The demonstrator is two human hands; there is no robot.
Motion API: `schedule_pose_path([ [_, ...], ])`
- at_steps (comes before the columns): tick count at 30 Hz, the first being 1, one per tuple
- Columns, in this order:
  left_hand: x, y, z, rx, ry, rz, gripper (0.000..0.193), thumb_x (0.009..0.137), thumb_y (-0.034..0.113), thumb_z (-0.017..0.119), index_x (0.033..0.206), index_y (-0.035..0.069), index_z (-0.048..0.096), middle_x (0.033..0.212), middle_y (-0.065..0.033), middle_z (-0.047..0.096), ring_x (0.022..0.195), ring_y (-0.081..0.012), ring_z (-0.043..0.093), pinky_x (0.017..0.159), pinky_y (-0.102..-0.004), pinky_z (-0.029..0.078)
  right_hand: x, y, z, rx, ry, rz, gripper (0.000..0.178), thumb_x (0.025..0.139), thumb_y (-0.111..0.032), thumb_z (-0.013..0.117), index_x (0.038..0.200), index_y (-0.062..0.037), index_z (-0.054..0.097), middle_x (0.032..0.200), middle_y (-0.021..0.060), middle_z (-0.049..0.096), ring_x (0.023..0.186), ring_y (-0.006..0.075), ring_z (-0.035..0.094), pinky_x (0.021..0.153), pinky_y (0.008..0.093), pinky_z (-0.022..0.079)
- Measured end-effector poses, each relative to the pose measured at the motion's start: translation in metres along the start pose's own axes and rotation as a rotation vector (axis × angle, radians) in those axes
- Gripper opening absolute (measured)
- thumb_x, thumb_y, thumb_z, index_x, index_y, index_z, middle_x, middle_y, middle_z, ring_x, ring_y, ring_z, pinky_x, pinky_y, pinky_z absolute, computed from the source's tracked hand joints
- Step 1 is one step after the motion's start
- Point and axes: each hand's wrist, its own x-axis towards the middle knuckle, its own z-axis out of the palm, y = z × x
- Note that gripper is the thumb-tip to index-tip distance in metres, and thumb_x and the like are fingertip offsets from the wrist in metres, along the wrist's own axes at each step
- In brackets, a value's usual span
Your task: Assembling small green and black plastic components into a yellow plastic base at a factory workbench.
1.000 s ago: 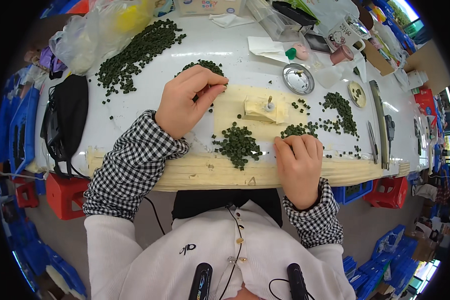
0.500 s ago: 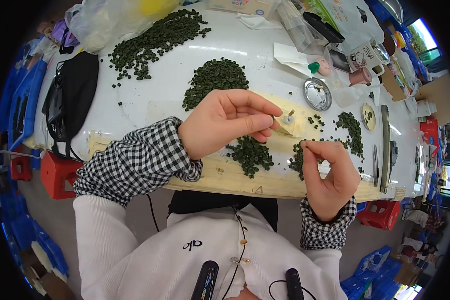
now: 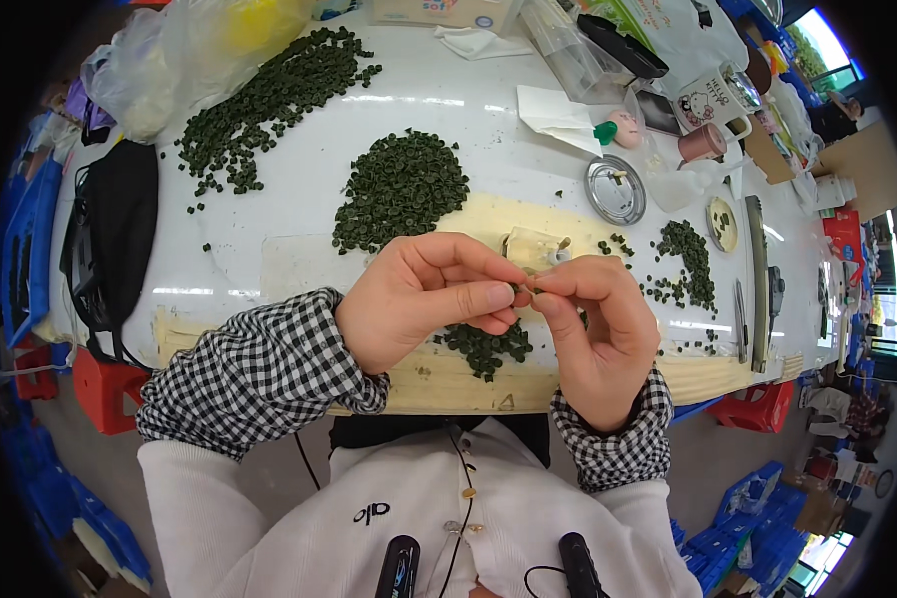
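My left hand (image 3: 424,299) and my right hand (image 3: 600,329) meet fingertip to fingertip over the near part of the table. Each is closed in a pinch. A tiny dark green piece (image 3: 514,287) shows at the left fingertips; the fingers hide most of what lies between the two hands. Just beyond them stands a small cream block with a metal pin (image 3: 560,253). Under and behind the hands lies a small heap of dark green pieces (image 3: 486,349). A larger heap of dark green pieces (image 3: 401,189) sits farther off, left of the block.
Another dark green pile (image 3: 269,105) spreads at the far left, near a clear plastic bag (image 3: 159,80). To the right are a round metal lid (image 3: 615,189), loose green pieces (image 3: 690,261), a small dish (image 3: 723,225), tweezers (image 3: 741,319) and a mug (image 3: 710,103). A black bag (image 3: 120,229) lies left.
My right hand has moved left and up to the left fingertips. The left hand has shifted slightly left and nearer in the picture. The whole view has shifted a little.
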Motion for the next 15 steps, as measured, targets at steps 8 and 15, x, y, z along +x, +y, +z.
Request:
schedule_pose_path([
  [8, -0.001, -0.0017, -0.0011, -0.013, 0.031, -0.02, 0.014, 0.091, 0.001, 0.06, 0.106, 0.0, 0.061, 0.096, -0.0138, 0.069, 0.083, -0.0163, 0.069, 0.075, -0.0271, 0.058, -0.0017, -0.0005, 0.0088, 0.132, 0.005, 0.083, 0.01, 0.083, 0.004, 0.067, 0.092, 0.0041, 0.064, 0.087, 0.0108, 0.064, 0.076, 0.0164, 0.063, 0.068, 0.0251, 0.053],
  [15, -0.002, -0.002, -0.0004, 0.0, 0.049, -0.002, 0.013, 0.09, 0.0, 0.06, 0.103, -0.001, 0.062, 0.095, -0.0145, 0.069, 0.084, -0.0175, 0.069, 0.074, -0.0272, 0.059, -0.007, -0.0006, 0.0097, 0.287, -0.006, 0.221, 0.012, 0.085, 0.006, 0.064, 0.096, 0.0061, 0.064, 0.092, 0.0104, 0.063, 0.081, 0.0128, 0.063, 0.073, 0.0234, 0.054],
])
